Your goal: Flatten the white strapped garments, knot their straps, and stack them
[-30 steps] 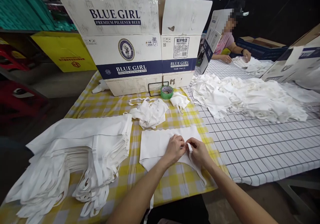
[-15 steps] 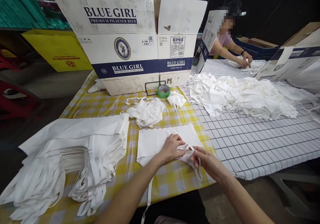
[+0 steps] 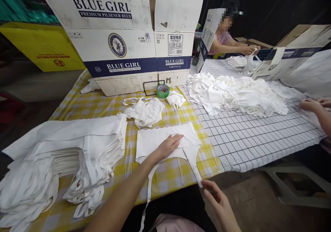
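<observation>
A white cloth piece (image 3: 157, 138) with long straps lies flat on the yellow checked tablecloth (image 3: 103, 104) in front of me. My left hand (image 3: 168, 145) rests flat on it, fingers stretched out. My right hand (image 3: 216, 198) is off the table's near edge, fingers loosely extended, at the end of the cloth's right strap (image 3: 194, 164), which runs straight toward it; whether the fingers still touch the strap is unclear. The left strap (image 3: 148, 190) hangs over the table edge toward my lap.
A tall stack of folded white pieces (image 3: 64, 152) lies at left. A crumpled bunch (image 3: 144, 111), green tape roll (image 3: 162, 90) and Blue Girl carton (image 3: 124, 38) stand behind. A loose white heap (image 3: 238, 94) covers the grid cloth (image 3: 258, 138). Another person (image 3: 227, 38) works at the far end; someone's hands (image 3: 314, 106) are at right.
My hands parted: the right one drew back along the strap, pulling it out straight past the table edge, while the left flattened onto the cloth. The view shifted right.
</observation>
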{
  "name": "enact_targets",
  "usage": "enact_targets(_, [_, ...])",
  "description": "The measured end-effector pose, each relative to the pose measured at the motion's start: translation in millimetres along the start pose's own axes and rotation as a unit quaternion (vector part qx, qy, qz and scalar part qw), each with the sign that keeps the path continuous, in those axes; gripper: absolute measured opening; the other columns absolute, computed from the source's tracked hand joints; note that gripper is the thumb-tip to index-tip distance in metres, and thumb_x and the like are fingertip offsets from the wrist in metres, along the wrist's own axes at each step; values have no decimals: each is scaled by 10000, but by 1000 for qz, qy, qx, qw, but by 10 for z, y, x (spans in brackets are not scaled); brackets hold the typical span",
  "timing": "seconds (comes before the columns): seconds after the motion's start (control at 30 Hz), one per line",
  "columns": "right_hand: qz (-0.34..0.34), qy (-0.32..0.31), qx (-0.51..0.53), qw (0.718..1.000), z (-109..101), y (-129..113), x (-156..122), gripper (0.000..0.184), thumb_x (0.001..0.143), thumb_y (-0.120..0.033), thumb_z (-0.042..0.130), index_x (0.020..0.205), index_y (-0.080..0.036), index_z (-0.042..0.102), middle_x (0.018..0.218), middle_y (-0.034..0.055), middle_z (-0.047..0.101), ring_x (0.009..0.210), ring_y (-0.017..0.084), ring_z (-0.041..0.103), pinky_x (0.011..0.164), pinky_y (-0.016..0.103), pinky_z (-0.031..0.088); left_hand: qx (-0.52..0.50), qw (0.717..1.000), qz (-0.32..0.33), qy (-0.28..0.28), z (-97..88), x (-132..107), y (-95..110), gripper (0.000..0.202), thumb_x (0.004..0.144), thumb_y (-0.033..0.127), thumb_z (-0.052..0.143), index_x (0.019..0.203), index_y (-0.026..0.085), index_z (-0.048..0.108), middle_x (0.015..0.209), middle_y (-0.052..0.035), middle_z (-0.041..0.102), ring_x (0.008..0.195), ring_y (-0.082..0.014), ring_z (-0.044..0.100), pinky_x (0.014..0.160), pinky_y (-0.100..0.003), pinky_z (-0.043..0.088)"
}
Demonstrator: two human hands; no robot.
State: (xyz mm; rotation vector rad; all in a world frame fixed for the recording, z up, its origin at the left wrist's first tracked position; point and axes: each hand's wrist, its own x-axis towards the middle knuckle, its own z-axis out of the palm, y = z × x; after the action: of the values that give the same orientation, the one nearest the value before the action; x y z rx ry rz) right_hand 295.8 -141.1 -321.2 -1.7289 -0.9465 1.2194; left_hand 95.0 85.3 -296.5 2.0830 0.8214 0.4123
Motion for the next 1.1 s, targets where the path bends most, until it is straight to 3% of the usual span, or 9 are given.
enact_targets(0.07, [35, -22, 2, 999, 108, 159, -88, 330, 758, -467, 566, 896, -179, 650, 878, 72, 661, 865, 236, 592, 770, 302, 450, -18, 999, -17, 30, -111, -132, 2, 441, 929, 345, 246, 1346, 253, 355, 1401, 0, 379, 1321, -144, 273, 1124, -379, 121])
enact_targets(0.17, [95, -150, 23, 984, 460, 273, -150, 314, 683, -428, 648, 841, -157, 663, 788, 60, 667, 799, 225, 604, 747, 312, 447, 19, 996, -48, 69, -240, -433, -84, 445, 919, 337, 278, 1349, 246, 349, 1402, -11, 377, 1326, -149, 261, 1122, -393, 106])
enact_targets(0.3, [150, -251, 161, 943, 1220, 78, -139, 466, 626, -344, 719, 1057, -192, 630, 1125, 77, 613, 1086, 220, 514, 927, 321, 352, 111, 987, -82, 78, -276, -851, -261, 451, 911, 318, 307, 1358, 262, 320, 1420, -3, 347, 1345, -170, 209, 1109, -443, 94])
enact_targets(0.43, [173, -334, 217, 901, 1741, -177, -232, 347, 681, -412, 669, 876, -125, 673, 847, 81, 660, 876, 192, 579, 868, 320, 359, 196, 977, -71, 55, -212, -1090, -355, 443, 911, 324, 322, 1353, 297, 324, 1455, 13, 273, 1358, -191, 157, 1099, -465, 93])
enact_targets(0.57, [121, -305, 137, 935, 1597, -201, -442, 334, 787, -444, 535, 738, -125, 622, 578, -9, 504, 583, 114, 488, 642, 242, 377, 243, 966, -57, 65, -154, -1144, -381, 449, 918, 312, 303, 1367, 316, 285, 1470, 25, 232, 1362, -182, 138, 1101, -462, 80])
enact_targets(0.67, [33, -225, -20, 974, 1277, -146, -588, 197, 779, -348, 547, 863, -173, 577, 588, -52, 426, 540, 93, 396, 533, 200, 312, 257, 962, -51, 73, -130, -1141, -397, 455, 922, 303, 283, 1376, 322, 259, 1473, 33, 220, 1362, -180, 136, 1102, -464, 70])
enact_targets(0.73, [-12, -185, -122, 975, 1095, -94, -659, 188, 782, -281, 517, 950, -202, 542, 589, -62, 414, 531, 97, 388, 514, 195, 293, 263, 961, -48, 73, -122, -1139, -409, 457, 922, 299, 276, 1378, 321, 255, 1475, 34, 213, 1362, -181, 135, 1102, -467, 66])
enact_targets(0.93, [-74, -100, -388, 913, 855, 110, -726, 210, 819, -199, 395, 989, -232, 514, 604, -17, 545, 567, 152, 532, 530, 222, 274, 272, 958, -49, 72, -116, -1144, -427, 467, 916, 287, 275, 1382, 314, 247, 1476, 28, 208, 1363, -179, 137, 1101, -468, 71])
enact_targets(1.1, [-64, -73, -492, 865, 798, 44, -707, 187, 817, -146, 371, 897, -229, 518, 618, 15, 599, 559, 166, 570, 497, 233, 217, 271, 957, -53, 85, -107, -1137, -430, 479, 900, 249, 302, 1377, 285, 269, 1473, 9, 221, 1362, -180, 141, 1103, -472, 62])
